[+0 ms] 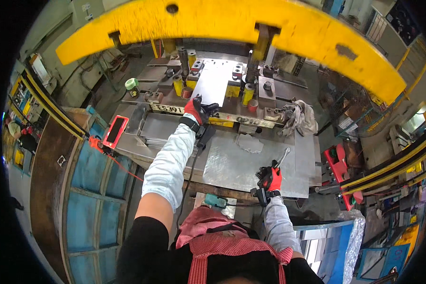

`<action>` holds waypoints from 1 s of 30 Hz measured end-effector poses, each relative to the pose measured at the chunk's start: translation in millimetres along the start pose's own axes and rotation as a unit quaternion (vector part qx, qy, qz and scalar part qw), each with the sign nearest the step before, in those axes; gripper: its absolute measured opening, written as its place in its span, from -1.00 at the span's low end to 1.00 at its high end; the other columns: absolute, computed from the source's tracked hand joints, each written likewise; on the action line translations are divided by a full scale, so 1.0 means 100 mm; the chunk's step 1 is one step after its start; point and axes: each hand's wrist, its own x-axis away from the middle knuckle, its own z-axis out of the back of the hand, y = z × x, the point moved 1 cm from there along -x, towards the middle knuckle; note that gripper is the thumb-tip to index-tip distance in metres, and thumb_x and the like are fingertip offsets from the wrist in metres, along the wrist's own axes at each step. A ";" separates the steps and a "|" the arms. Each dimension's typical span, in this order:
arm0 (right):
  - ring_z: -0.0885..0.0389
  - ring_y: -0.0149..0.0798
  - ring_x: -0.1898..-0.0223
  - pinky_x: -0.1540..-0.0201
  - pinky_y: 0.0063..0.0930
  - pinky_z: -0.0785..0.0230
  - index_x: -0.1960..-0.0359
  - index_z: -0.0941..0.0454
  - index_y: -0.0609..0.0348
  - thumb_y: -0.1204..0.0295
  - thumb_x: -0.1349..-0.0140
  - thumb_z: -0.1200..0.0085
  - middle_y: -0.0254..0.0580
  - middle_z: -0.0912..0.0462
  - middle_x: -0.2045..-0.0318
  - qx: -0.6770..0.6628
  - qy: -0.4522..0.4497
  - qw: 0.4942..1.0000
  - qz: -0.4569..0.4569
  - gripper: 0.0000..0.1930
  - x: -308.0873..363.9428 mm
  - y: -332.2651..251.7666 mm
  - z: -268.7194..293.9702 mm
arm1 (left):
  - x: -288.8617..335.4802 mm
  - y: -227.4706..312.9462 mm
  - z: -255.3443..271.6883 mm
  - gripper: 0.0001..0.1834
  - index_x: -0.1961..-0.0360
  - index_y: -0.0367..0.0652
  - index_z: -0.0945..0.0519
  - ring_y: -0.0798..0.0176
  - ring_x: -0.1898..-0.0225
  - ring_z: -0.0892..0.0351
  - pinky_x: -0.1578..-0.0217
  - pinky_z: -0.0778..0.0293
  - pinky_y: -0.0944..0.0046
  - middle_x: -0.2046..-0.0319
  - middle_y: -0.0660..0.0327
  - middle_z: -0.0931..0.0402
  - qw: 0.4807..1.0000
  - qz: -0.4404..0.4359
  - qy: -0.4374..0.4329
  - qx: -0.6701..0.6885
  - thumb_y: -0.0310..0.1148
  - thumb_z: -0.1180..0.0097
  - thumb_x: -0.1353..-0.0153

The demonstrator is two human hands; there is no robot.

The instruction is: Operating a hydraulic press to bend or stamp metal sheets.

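Note:
My left hand (201, 110), in a red and black glove, is at the near edge of a bright metal sheet (212, 85) lying in the press die. Its fingers close on the sheet's near corner, though the fingertips are partly hidden. My right hand (269, 179), gloved alike, is closed around a slim shiny wrench (283, 156) with a rounded end pointing up and to the right. Below the wrench lies a wide flat metal plate (232, 161) on the table. A stack of grey sheets (161, 127) sits left of it, beside my left forearm.
A yellow press beam (213, 21) arches over the die, with dark guide posts (252, 66) beneath. A crumpled rag (300, 118) lies on the right. A red-framed device (115, 131) and a green-lidded jar (132, 86) are on the left. A red control box (336, 163) stands right.

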 end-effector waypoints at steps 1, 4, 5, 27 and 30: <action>-0.45 -0.20 0.63 0.52 -0.23 -0.44 -0.09 -0.19 -0.09 0.51 -0.11 0.10 -0.01 -0.49 0.51 -0.020 -0.010 1.000 -0.003 -0.54 0.00 -0.01 0.01 | 0.00 -0.02 0.01 -0.45 -0.07 -0.17 -0.16 -0.31 0.23 -0.44 0.22 -0.38 -0.19 0.19 -0.33 -0.37 0.999 -0.020 -0.031 -0.012 -0.02 0.20 -0.19; -0.45 -0.19 0.63 0.53 -0.23 -0.44 -0.10 -0.19 -0.10 0.50 -0.11 0.09 -0.02 -0.49 0.51 -0.053 -0.019 0.998 -0.017 -0.53 0.01 -0.02 -0.03 | 0.01 -0.02 0.01 -0.49 -0.03 -0.17 -0.22 -0.28 0.23 -0.46 0.19 -0.37 -0.17 0.18 -0.28 -0.40 0.999 -0.008 -0.025 -0.040 -0.02 0.21 -0.19; -0.45 -0.19 0.63 0.53 -0.24 -0.43 -0.10 -0.18 -0.10 0.50 -0.11 0.08 -0.02 -0.49 0.51 -0.067 -0.018 0.997 -0.022 -0.53 0.04 -0.02 -0.04 | 0.04 -0.04 0.02 -0.49 -0.03 -0.17 -0.23 -0.25 0.25 -0.47 0.19 -0.38 -0.16 0.19 -0.24 -0.41 0.998 -0.028 -0.024 -0.051 -0.03 0.21 -0.19; -0.55 -0.22 0.34 0.27 -0.45 -0.40 0.09 -0.39 0.19 0.38 -0.08 -0.02 -0.18 -0.56 0.34 0.482 -0.440 0.730 0.204 -0.66 -1.42 -0.93 -3.40 | 0.14 -0.09 -0.16 -0.55 -0.10 -0.18 -0.24 -0.03 0.14 -0.48 0.14 -0.46 0.01 0.05 0.04 -0.39 0.988 0.017 -0.153 -0.002 -0.17 0.27 -0.26; -0.55 -0.25 0.31 0.25 -0.48 -0.38 0.18 -0.45 0.18 0.39 -0.07 -0.03 -0.16 -0.56 0.35 0.493 -0.460 0.711 0.202 -0.73 -1.65 -0.87 -3.44 | 0.09 -0.16 -0.06 -0.49 0.03 -0.25 -0.26 -0.17 0.27 -0.52 0.17 -0.46 -0.02 0.24 -0.22 -0.44 0.995 -0.012 -0.100 -0.015 -0.03 0.11 -0.18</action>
